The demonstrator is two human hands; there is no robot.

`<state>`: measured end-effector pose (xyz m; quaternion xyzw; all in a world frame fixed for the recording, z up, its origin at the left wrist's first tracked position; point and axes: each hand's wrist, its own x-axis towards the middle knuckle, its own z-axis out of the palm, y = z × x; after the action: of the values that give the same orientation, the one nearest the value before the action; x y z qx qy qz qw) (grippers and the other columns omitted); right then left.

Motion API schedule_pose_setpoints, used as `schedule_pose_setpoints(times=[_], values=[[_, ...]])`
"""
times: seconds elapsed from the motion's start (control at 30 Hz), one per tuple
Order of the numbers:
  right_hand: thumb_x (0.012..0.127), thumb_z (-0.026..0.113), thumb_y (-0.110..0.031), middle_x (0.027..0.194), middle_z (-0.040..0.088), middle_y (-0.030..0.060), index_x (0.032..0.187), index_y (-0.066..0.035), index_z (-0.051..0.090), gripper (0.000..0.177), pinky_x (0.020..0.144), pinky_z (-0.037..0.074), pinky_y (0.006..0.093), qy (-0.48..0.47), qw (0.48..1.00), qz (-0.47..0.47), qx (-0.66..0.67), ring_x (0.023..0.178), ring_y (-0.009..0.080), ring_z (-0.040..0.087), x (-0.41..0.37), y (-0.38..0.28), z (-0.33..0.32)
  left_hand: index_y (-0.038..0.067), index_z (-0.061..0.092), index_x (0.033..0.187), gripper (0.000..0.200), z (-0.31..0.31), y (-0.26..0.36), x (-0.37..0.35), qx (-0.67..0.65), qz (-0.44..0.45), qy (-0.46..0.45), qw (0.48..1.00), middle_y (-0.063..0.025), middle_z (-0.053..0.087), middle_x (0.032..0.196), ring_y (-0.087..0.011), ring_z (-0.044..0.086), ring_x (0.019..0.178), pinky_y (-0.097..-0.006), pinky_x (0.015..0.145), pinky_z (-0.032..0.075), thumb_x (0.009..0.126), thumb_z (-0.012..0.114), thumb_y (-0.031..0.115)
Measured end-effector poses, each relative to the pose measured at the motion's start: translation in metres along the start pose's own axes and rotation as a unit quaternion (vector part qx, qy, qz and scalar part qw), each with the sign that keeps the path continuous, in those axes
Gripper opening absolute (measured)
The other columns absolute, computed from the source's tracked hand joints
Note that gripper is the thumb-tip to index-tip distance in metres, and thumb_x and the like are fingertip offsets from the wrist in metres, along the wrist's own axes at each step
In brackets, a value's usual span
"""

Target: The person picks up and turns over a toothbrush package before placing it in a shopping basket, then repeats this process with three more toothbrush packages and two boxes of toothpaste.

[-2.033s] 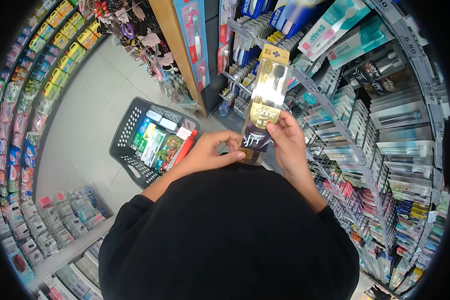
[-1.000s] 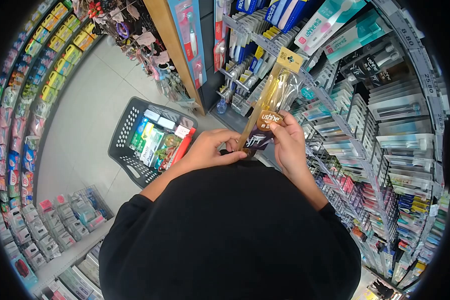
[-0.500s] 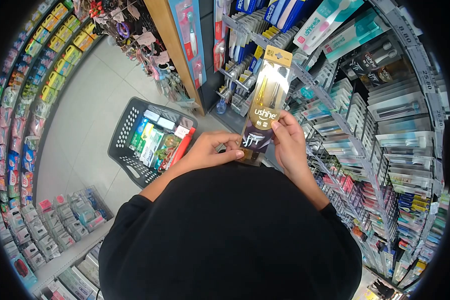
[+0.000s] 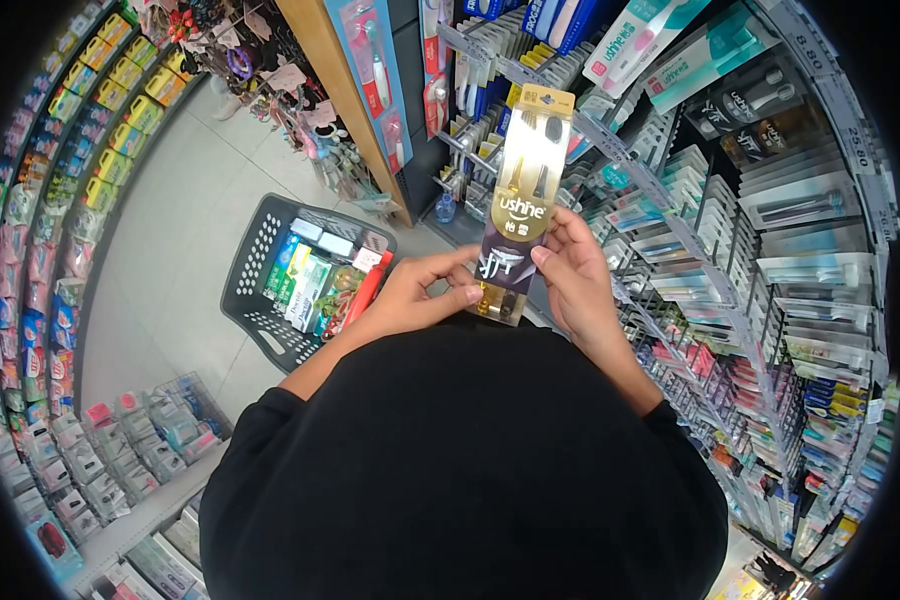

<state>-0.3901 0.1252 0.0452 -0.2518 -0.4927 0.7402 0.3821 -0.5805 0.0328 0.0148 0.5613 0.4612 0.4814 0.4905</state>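
A gold and black toothbrush pack (image 4: 515, 215) marked "ushine" stands upright in front of my chest, its clear upper part glinting over the brushes inside. My left hand (image 4: 425, 290) pinches its lower left edge with thumb and fingers. On the other side, my right hand (image 4: 577, 268) grips the right edge, thumb over the front. The basket's red handle (image 4: 367, 298) shows just left of my left forearm. Behind the pack hang rows of packaged toothbrushes (image 4: 660, 205).
A grey shopping basket (image 4: 255, 300) holding boxes and packs rests on the tiled floor (image 4: 160, 260) at left. Toothbrush racks (image 4: 730, 290) curve along my right side. Hair accessories (image 4: 310, 110) hang by a wooden post (image 4: 355, 120). Shelves of colourful packs (image 4: 90, 140) line the far left.
The pack has shifted slightly left and its window now catches more light. Both hands keep their hold on it, and the view has turned a little.
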Motion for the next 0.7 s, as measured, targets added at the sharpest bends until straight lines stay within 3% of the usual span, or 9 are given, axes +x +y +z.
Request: schedule_pose_setpoints(times=[0.17, 0.2, 0.3, 0.4, 0.47, 0.53, 0.7], values=[[0.081, 0.062, 0.004, 0.118, 0.049, 0.0095, 0.130, -0.001, 0.038, 0.054, 0.087, 0.045, 0.0298, -0.011, 1.000, -0.010, 0.009, 0.101, 0.0149, 0.051, 0.002, 0.003, 0.002, 0.002, 0.029, 0.142, 0.054, 0.003, 0.003, 0.000, -0.129, -0.068, 0.002, 0.989, -0.0071, 0.063, 0.092, -0.0115, 0.057, 0.080, -0.0271, 0.080, 0.044, 0.095, 0.051, 0.015], [0.080, 0.063, 0.004, 0.117, 0.048, 0.0094, 0.131, -0.002, 0.038, 0.057, 0.086, 0.045, 0.0297, -0.017, 1.000, -0.015, -0.001, 0.100, 0.0145, 0.051, 0.002, 0.002, 0.004, 0.001, 0.030, 0.141, 0.053, 0.000, 0.002, 0.000, -0.147, -0.044, -0.016, 0.988, -0.0097, 0.061, 0.100, -0.0131, 0.056, 0.084, -0.0275, 0.082, 0.043, 0.096, 0.048, 0.024], [0.077, 0.068, 0.001, 0.116, 0.048, 0.0077, 0.126, -0.004, 0.047, 0.054, 0.081, 0.047, 0.0285, -0.037, 0.998, -0.038, -0.038, 0.095, 0.0129, 0.051, 0.000, 0.005, 0.006, 0.001, 0.028, 0.142, 0.060, -0.001, -0.013, 0.004, -0.229, 0.040, -0.090, 0.968, -0.0108, 0.060, 0.106, -0.0144, 0.057, 0.085, -0.0284, 0.082, 0.043, 0.094, 0.051, 0.031], [0.072, 0.074, -0.003, 0.117, 0.048, 0.0072, 0.114, -0.006, 0.059, 0.045, 0.076, 0.047, 0.0280, -0.110, 0.951, -0.124, -0.262, 0.090, 0.0128, 0.052, 0.002, 0.006, -0.003, 0.002, 0.032, 0.138, 0.061, 0.001, -0.008, -0.002, -0.161, -0.002, -0.056, 0.985, -0.0102, 0.055, 0.118, -0.0144, 0.054, 0.102, -0.0303, 0.090, 0.042, 0.088, 0.061, 0.023], [0.070, 0.075, -0.005, 0.116, 0.048, 0.0071, 0.108, -0.007, 0.063, 0.040, 0.075, 0.047, 0.0280, -0.124, 0.928, -0.146, -0.321, 0.088, 0.0139, 0.053, 0.001, 0.001, 0.005, 0.001, 0.037, 0.133, 0.055, 0.006, 0.000, -0.005, -0.153, -0.071, -0.015, 0.986, -0.0085, 0.051, 0.124, -0.0142, 0.048, 0.114, -0.0306, 0.094, 0.039, 0.085, 0.062, 0.011], [0.068, 0.077, -0.008, 0.115, 0.048, 0.0074, 0.108, -0.008, 0.064, 0.042, 0.074, 0.047, 0.0287, -0.148, 0.884, -0.197, -0.397, 0.085, 0.0168, 0.054, 0.001, 0.001, 0.008, 0.001, 0.036, 0.132, 0.053, 0.004, 0.001, -0.006, -0.199, -0.095, 0.008, 0.975, -0.0085, 0.050, 0.124, -0.0140, 0.048, 0.114, -0.0305, 0.094, 0.040, 0.085, 0.060, 0.007], [0.067, 0.078, -0.011, 0.116, 0.047, 0.0066, 0.107, -0.010, 0.064, 0.042, 0.074, 0.047, 0.0297, -0.155, 0.853, -0.249, -0.432, 0.088, 0.0183, 0.054, -0.002, 0.002, 0.009, 0.000, 0.031, 0.134, 0.057, 0.000, -0.002, -0.011, -0.204, -0.102, -0.001, 0.974, -0.0087, 0.048, 0.126, -0.0140, 0.047, 0.115, -0.0307, 0.094, 0.040, 0.082, 0.054, -0.001]])
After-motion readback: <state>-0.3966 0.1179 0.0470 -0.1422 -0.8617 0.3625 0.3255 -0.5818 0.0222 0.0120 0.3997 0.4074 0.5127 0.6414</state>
